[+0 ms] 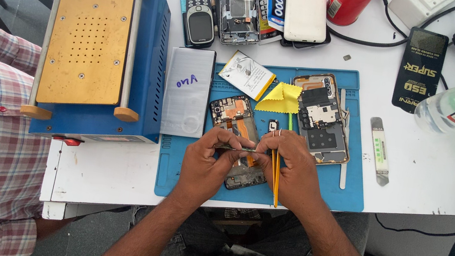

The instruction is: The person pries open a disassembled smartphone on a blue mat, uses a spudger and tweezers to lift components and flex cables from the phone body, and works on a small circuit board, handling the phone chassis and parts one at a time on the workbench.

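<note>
My left hand (206, 164) and right hand (293, 172) sat nearest the lens, over the near edge of the blue mat (350, 196) on the white surface (433, 173). The largest item, a blue heating plate machine (99, 53), stood well to the left; a second opened phone (323, 119) lay just right of the work. Both grips were closed, fingertips pinching a thin dark strip-like part (236, 148) between them, directly above the opened phone (240, 142) lying on the mat. The right grip also carried yellow tweezers (276, 175), tips pointing back toward me. Judgement: the part looked delicate; best kept level and held lightly, wrists braced on the mat, tweezers clear of the exposed board. What exactly the part was, I could not tell.
</note>
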Demonstrator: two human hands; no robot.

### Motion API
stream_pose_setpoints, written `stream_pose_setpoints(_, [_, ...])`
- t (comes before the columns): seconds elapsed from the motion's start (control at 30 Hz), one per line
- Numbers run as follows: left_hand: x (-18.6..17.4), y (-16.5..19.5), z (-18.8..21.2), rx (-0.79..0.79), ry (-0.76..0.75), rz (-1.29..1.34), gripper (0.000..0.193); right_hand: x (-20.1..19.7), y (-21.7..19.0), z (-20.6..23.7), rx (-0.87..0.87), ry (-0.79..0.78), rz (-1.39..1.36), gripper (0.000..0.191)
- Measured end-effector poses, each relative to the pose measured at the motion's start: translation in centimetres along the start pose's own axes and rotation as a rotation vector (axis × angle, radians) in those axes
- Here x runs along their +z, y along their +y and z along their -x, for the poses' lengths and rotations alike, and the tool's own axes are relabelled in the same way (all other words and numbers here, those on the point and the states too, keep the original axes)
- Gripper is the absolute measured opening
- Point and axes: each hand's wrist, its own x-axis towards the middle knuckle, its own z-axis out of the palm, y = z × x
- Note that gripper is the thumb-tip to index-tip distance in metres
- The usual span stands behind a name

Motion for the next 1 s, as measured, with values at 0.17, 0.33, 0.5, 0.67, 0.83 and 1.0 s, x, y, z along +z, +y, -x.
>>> stream_pose_setpoints(0.17, [0.06, -0.12, 0.12, -0.034, 0.005, -0.001, 0.007, -0.01, 0.09, 0.17, -0.009, -0.001, -0.002, 0.016])
stream_pose_setpoints(0.33, [0.22, -0.21, 0.03, 0.105, 0.015, -0.001, 0.007, -0.1, 0.13, 0.06, -0.016, 0.011, -0.015, 0.016])
stream_pose_setpoints(0.5, [0.13, -0.01, 0.04, 0.007, 0.03, 0.012, 0.008, 0.08, -0.14, 0.11, 0.062, 0.036, -0.028, 0.017])
stream_pose_setpoints(0.67, [0.14, 0.02, 0.03, 0.005, 0.022, 0.03, 0.008, -0.01, -0.02, 0.06, 0.02, 0.022, -0.027, 0.018])
stream_pose_setpoints(0.83, [0.09, -0.12, 0.04, 0.055, 0.001, -0.009, 0.007, -0.03, 0.0, 0.18, -0.016, 0.028, -0.048, 0.017])
stream_pose_setpoints(1.0, [0.02, -0.09, -0.01, -0.019, 0.006, -0.011, 0.007, 0.07, -0.08, 0.08, 0.005, 0.031, -0.032, 0.018])
